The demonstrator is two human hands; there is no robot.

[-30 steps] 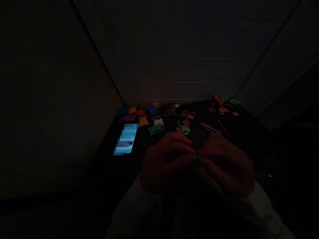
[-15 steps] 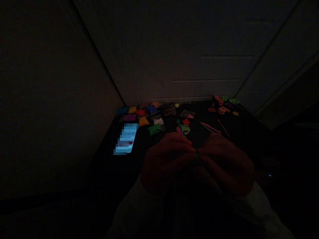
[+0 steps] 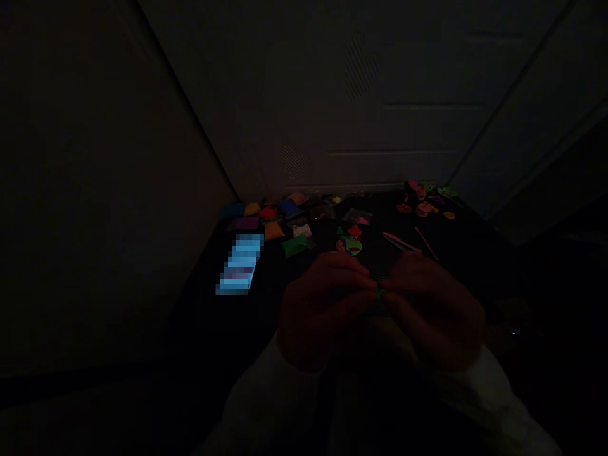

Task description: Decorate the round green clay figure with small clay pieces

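My left hand (image 3: 323, 304) and my right hand (image 3: 432, 307) meet fingertip to fingertip over the near part of the dark table. Between their pinched fingers is a small piece of green modelling clay (image 3: 380, 294), mostly hidden by the fingertips. Just beyond my left fingers lies a flat green clay figure (image 3: 351, 245) with blue and pink bits and a red cone-shaped piece (image 3: 354, 230) at its top. Past my right hand rest a pink-handled pointed tool (image 3: 399, 241) and a thin pink stick (image 3: 425, 242).
A lit phone (image 3: 240, 264) lies at the left. Behind it are several packets of coloured clay, including a green packet (image 3: 295, 245) and an orange packet (image 3: 273, 230). Several small clay figures (image 3: 424, 209) sit at the back right. A pale panelled wall (image 3: 394, 133) rises behind; the room is very dark.
My left hand has shifted slightly to the right, closer to my right hand. Both hands keep pinching the green clay, which now shows as a smaller bit.
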